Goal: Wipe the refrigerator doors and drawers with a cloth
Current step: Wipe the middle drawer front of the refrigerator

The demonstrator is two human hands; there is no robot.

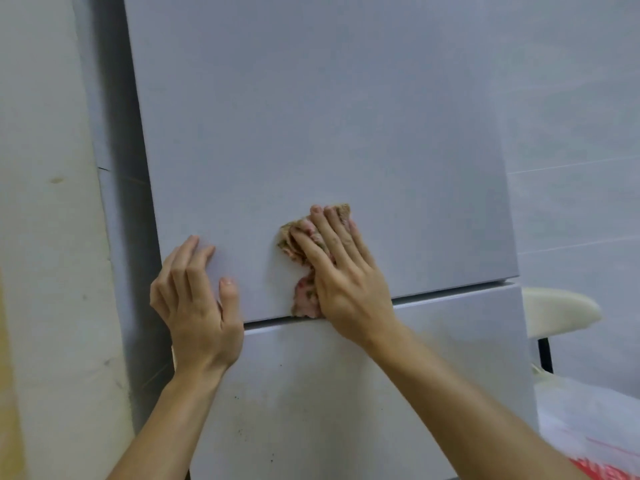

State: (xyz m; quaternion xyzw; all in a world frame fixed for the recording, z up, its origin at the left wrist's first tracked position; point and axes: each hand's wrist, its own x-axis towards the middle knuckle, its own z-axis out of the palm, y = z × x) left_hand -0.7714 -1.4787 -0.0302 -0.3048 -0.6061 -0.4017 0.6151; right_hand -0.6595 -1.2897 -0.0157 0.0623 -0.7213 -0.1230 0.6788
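Note:
The pale grey upper refrigerator door [311, 116] fills most of the view, with the lower drawer front [346, 393] below a dark gap. My right hand [343, 271] presses a crumpled brown and pink cloth [304, 292] flat against the lower part of the upper door, fingers straight and spread. At the door's lower left corner, my left hand [197, 299] rests on the door, with its fingers slightly bent at the left edge and the thumb lying on the front.
A cream wall [45, 237] stands close on the left. To the right are a white tiled wall [581, 150], a cream stool seat [557, 310] on a black leg, and a white and red plastic bag [595, 434]. Dark specks dot the drawer front.

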